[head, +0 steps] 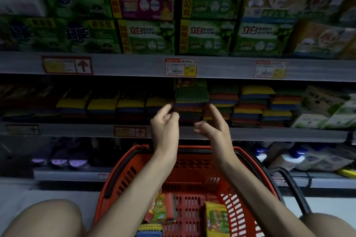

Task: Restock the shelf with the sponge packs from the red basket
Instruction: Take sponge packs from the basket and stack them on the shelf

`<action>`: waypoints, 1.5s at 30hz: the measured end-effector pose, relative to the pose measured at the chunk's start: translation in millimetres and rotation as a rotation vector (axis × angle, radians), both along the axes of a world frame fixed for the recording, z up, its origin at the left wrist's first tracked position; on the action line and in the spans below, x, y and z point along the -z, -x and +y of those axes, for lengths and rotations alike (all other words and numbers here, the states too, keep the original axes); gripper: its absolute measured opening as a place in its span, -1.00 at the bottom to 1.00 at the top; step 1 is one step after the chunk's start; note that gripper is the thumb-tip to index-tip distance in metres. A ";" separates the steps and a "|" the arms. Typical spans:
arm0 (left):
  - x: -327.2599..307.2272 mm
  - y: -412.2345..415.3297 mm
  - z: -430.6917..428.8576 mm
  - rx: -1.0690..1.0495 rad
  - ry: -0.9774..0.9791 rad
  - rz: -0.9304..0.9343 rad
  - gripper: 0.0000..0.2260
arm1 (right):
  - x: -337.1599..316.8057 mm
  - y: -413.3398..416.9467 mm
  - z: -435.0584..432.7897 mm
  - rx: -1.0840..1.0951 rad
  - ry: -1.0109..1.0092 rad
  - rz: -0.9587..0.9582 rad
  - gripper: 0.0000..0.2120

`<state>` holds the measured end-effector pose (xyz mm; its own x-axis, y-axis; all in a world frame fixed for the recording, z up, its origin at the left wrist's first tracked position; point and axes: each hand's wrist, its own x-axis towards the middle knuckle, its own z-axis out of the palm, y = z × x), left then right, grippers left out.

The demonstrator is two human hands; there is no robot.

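Observation:
A sponge pack with a green scourer face stands on top of a stack of coloured sponge packs on the middle shelf. My left hand and right hand are raised just below and in front of it, fingers loosely curled, holding nothing. The left fingertips are near the pack's lower left corner; the right index finger points up toward its lower right. The red basket sits below between my knees, with several sponge packs lying in it.
Rows of yellow, blue and red sponge packs fill the middle shelf on both sides. Green detergent boxes line the upper shelf. White and green packets sit at the right. The lower shelf holds dark items.

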<state>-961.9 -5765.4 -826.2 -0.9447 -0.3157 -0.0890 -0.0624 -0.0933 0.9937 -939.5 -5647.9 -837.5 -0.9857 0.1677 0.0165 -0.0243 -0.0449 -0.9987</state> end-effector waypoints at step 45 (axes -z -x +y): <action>8.7 -24.8 -24.1 0.232 0.189 0.050 -0.70 | 13.8 -21.1 20.3 -0.018 0.007 0.082 -0.50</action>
<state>-937.1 -5789.5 -834.9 -0.9953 -0.0971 -0.0011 -0.0114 0.1050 0.9944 -918.4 -5627.6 -851.3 -0.9838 0.1508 0.0965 -0.1056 -0.0532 -0.9930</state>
